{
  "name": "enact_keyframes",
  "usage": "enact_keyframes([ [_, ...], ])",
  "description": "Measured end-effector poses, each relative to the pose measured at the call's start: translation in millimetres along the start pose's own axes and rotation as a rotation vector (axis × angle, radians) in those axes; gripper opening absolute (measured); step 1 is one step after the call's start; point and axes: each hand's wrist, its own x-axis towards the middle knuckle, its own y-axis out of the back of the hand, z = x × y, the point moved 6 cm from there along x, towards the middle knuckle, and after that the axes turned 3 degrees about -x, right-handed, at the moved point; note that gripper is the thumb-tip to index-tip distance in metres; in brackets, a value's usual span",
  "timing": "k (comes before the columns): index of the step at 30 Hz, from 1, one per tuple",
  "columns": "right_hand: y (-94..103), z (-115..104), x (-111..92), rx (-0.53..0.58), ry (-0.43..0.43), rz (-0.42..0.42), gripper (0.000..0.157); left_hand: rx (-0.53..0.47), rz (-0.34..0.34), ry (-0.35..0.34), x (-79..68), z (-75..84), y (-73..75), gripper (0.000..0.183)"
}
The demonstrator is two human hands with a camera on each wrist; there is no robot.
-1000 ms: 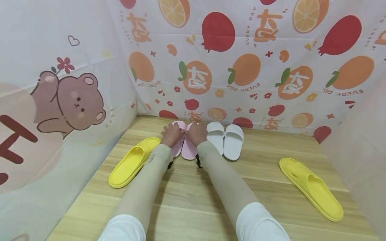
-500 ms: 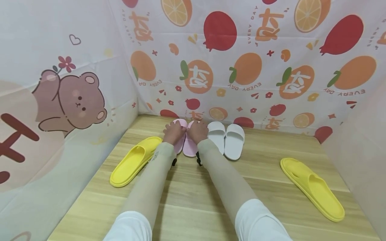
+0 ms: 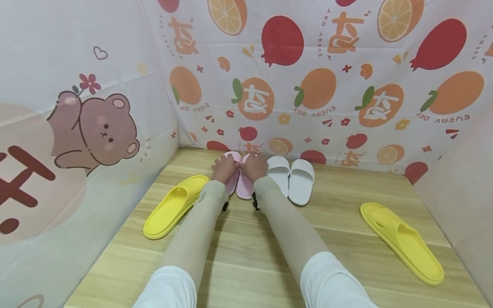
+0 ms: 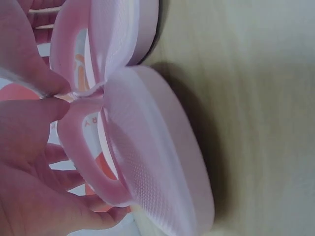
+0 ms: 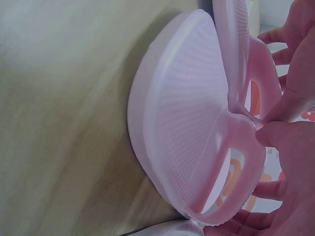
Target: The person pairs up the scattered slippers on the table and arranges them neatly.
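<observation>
A pair of pink slippers stands side by side at the back of the floor, toes toward the back wall. My left hand [image 3: 225,168] holds the left pink slipper [image 4: 147,142] over its strap, thumb at the inner edge and fingers at the outer side. In the same way my right hand [image 3: 255,167] grips the strap of the right pink slipper [image 5: 182,103]. Both thumbs meet where the two straps come together. In the head view the hands hide most of the straps.
Just right of the pink pair sit a left white slipper [image 3: 279,171] and a right white slipper [image 3: 301,186]. One yellow slipper [image 3: 169,211] lies angled at the left, another yellow slipper [image 3: 408,248] at the far right. Printed cloth walls [image 3: 316,51] enclose the wooden floor [image 3: 246,256].
Both hands and the pink slippers have shifted slightly away from me toward the back wall. The white and yellow slippers have stayed in place, while the head view has turned a little.
</observation>
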Motion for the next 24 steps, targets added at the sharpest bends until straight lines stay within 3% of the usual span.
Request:
enact_keyframes([
  [8,6.9,12.9,6.5,-0.012,-0.016,0.041,0.063,-0.007,0.012,-0.020,6.7,15.6,-4.4,0.051],
  [14,9.3,19.1,4.6,-0.034,-0.018,0.031,0.062,-0.064,-0.016,-0.017,4.0,21.5,-5.1,0.057],
  [24,4.2,4.2,-2.0,-0.061,0.029,0.026,0.060,-0.089,-0.013,0.006,-1.2,2.8,-2.7,0.056],
])
